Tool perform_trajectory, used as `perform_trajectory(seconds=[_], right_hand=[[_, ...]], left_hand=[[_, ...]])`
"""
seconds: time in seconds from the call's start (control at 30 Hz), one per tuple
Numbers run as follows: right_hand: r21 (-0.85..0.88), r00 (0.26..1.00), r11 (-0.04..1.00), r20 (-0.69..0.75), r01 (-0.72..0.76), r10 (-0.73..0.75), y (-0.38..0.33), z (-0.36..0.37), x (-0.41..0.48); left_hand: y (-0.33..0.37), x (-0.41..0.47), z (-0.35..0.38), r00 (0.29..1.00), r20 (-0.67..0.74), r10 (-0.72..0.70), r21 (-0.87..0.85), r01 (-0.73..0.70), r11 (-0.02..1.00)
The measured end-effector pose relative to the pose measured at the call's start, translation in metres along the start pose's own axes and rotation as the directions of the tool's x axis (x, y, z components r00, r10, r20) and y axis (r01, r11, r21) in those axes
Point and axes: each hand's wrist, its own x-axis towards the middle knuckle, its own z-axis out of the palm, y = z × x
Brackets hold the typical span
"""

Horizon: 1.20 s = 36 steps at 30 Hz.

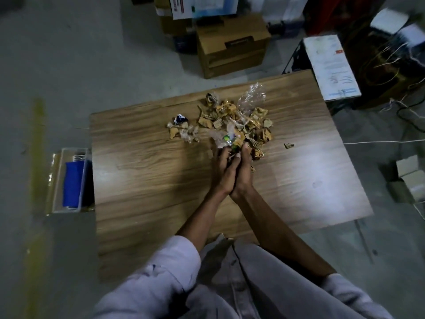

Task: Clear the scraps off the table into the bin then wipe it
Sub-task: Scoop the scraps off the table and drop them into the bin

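Since the scraps point(232, 120) are lying loose across the desk point(138, 180), we are judging that pieces could be dropping to the floor point(92, 65) before reaching the bin point(57, 180). Left hand point(224, 171) and right hand point(244, 171) are pressing together, fingers point(246, 149) curling round the pile's near edge; most scraps are lying beyond them.

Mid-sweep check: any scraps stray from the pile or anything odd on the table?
One small scrap lies alone on the table, right of the main pile and apart from it; a scoop could miss it.

On wooden table point(149, 169), left hand point(222, 172), right hand point(245, 169) gripping scraps point(234, 120)
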Motion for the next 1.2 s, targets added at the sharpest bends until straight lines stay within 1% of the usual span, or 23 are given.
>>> perform_trajectory(seconds=[0.03, 0.07, 0.1, 0.13, 0.17, 0.2, 0.23, 0.27, 0.33, 0.4, 0.47, 0.5, 0.53, 0.6, 0.63, 0.67, 0.73, 0.77, 0.83, 0.97, 1.07, 1.2], right_hand=[[-0.007, 1.000, 1.000, -0.004, 0.011, -0.011, -0.003, -0.001, 0.004], [0.061, 0.999, 0.998, 0.033, -0.002, 0.000, -0.010, -0.002, 0.005], [0.002, 1.000, 1.000, 0.001, 0.014, -0.014, -0.017, -0.003, 0.004], [0.057, 0.999, 0.998, -0.003, 0.034, -0.034, -0.029, 0.002, -0.003], [0.079, 0.998, 0.995, 0.023, 0.059, -0.061, -0.036, 0.003, -0.004], [0.128, 0.992, 0.985, 0.029, 0.120, -0.125, -0.042, 0.003, -0.003], [0.114, 0.987, 0.981, 0.013, 0.158, -0.160, -0.049, 0.003, -0.002], [0.136, 0.982, 0.973, -0.057, 0.186, -0.179, -0.057, 0.007, -0.007], [0.187, 0.977, 0.960, -0.088, 0.207, -0.193, -0.069, 0.005, -0.007], [0.255, 0.974, 0.943, -0.121, 0.215, -0.190, -0.082, 0.005, -0.014], [0.310, 0.973, 0.925, -0.134, 0.219, -0.186, -0.091, 0.004, -0.018], [0.322, 0.975, 0.922, -0.131, 0.213, -0.180, -0.093, 0.001, -0.019], [0.345, 0.976, 0.915, -0.125, 0.211, -0.178, -0.096, -0.001, -0.022], [0.361, 0.981, 0.913, -0.095, 0.191, -0.168, -0.103, -0.007, -0.025], [0.375, 0.984, 0.910, -0.076, 0.178, -0.161, -0.107, -0.012, -0.026], [0.399, 0.986, 0.902, -0.054, 0.166, -0.158, -0.110, -0.017, -0.026], [0.424, 0.989, 0.894, -0.027, 0.145, -0.147, -0.115, -0.027, -0.028], [0.442, 0.990, 0.888, -0.009, 0.130, -0.140, -0.115, -0.032, -0.029], [0.454, 0.992, 0.886, 0.031, 0.096, -0.124, -0.110, -0.040, -0.025], [0.457, 0.995, 0.889, 0.060, 0.038, -0.074, -0.102, -0.051, -0.021], [0.485, 0.992, 0.874, 0.111, 0.003, -0.065, -0.100, -0.056, -0.027], [0.472, 0.990, 0.880, 0.091, 0.052, -0.107, -0.099, -0.052, -0.044]], left_hand=[[0.007, -0.001, 0.003, 0.998, -0.034, 0.061, 0.033, -0.060, 0.998], [0.013, -0.001, 0.006, 0.989, -0.052, 0.138, 0.069, -0.134, 0.989], [0.022, -0.002, 0.010, 0.980, -0.061, 0.187, 0.092, -0.181, 0.979], [0.030, -0.001, 0.013, 0.969, -0.071, 0.238, 0.128, -0.228, 0.965], [0.041, 0.000, 0.015, 0.953, -0.087, 0.289, 0.149, -0.274, 0.950], [0.051, 0.001, 0.017, 0.944, -0.096, 0.314, 0.156, -0.298, 0.942], [0.057, 0.003, 0.020, 0.939, -0.094, 0.330, 0.139, -0.316, 0.938], [0.062, 0.005, 0.022, 0.943, -0.085, 0.322, 0.103, -0.313, 0.944], [0.066, 0.008, 0.029, 0.965, -0.057, 0.256, -0.001, -0.256, 0.967], [0.076, 0.008, 0.039, 0.991, -0.077, 0.109, -0.175, -0.122, 0.977], [0.088, 0.002, 0.047, 0.994, -0.094, -0.051, -0.350, 0.015, 0.936], [0.093, -0.002, 0.050, 0.991, -0.096, -0.091, -0.393, 0.046, 0.918], [0.097, -0.006, 0.053, 0.989, -0.098, -0.111, -0.401, 0.063, 0.914], [0.104, -0.012, 0.058, 0.986, -0.107, -0.127, -0.448, 0.066, 0.891], [0.108, -0.015, 0.060, 0.981, -0.098, -0.166, -0.515, 0.092, 0.852], [0.112, -0.017, 0.062, 0.969, -0.085, -0.231, -0.597, 0.135, 0.791], [0.119, -0.018, 0.066, 0.945, -0.036, -0.326, -0.739, 0.195, 0.645], [0.116, -0.016, 0.069, 0.938, -0.005, -0.347, -0.789, 0.210, 0.578], [0.116, -0.020, 0.073, 0.921, 0.036, -0.387, -0.847, 0.234, 0.477], [0.119, -0.039, 0.077, 0.884, 0.051, -0.464, -0.894, 0.248, 0.373], [0.117, -0.052, 0.078, 0.870, 0.024, -0.492, -0.897, 0.237, 0.374], [0.107, -0.063, 0.076, 0.874, 0.034, -0.485, -0.887, 0.249, 0.388]])
